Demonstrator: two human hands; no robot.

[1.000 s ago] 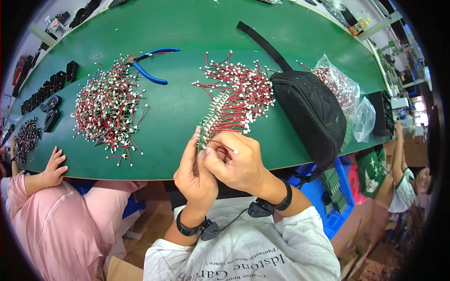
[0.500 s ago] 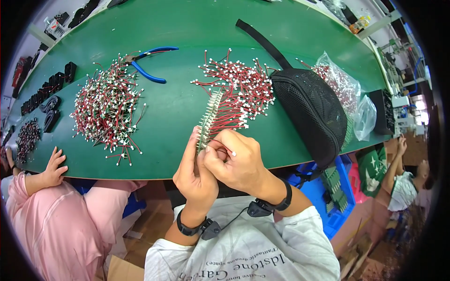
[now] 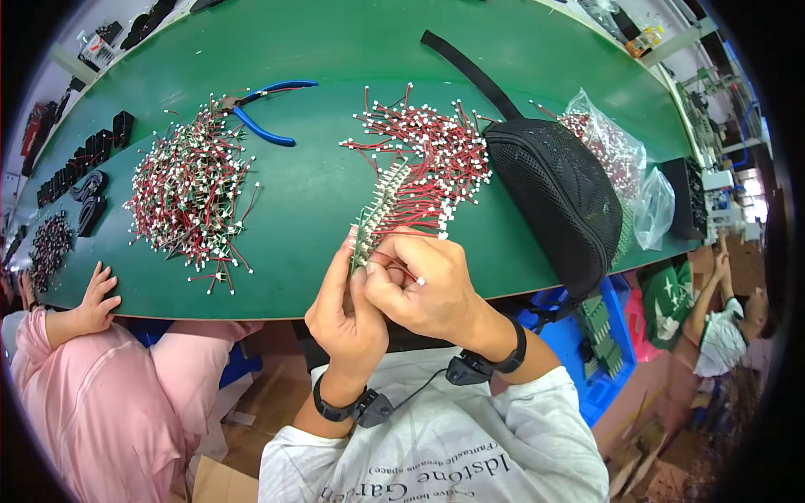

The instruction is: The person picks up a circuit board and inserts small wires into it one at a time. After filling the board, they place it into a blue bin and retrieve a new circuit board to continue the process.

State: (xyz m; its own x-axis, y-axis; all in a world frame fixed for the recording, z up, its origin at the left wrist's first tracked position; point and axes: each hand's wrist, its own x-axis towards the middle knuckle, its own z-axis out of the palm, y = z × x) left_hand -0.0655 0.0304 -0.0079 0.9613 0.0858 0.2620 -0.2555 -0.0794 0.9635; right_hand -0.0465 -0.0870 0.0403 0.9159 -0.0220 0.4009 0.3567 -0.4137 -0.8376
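Observation:
A narrow green circuit board strip (image 3: 381, 207) with white connectors along it points away from me, its near end pinched by my left hand (image 3: 345, 312). Red wire leads with white plugs (image 3: 423, 216) fan out from its right side. My right hand (image 3: 425, 281) is closed on one short red wire lead, whose white plug (image 3: 420, 281) sticks out past the fingers; its other end is hidden at the strip's near end. Just beyond lies a loose pile of red wire leads (image 3: 440, 147).
Left on the green table (image 3: 319, 193) are a heap of wired small boards (image 3: 191, 184) and blue-handled cutters (image 3: 268, 126). A black mesh pouch (image 3: 549, 184) and a clear bag of leads (image 3: 608, 151) lie right. Another person's hand (image 3: 99, 300) rests on the near-left edge.
The strip has tilted and turned slightly, showing more of its connector side. Both hands keep their grip and have barely moved.

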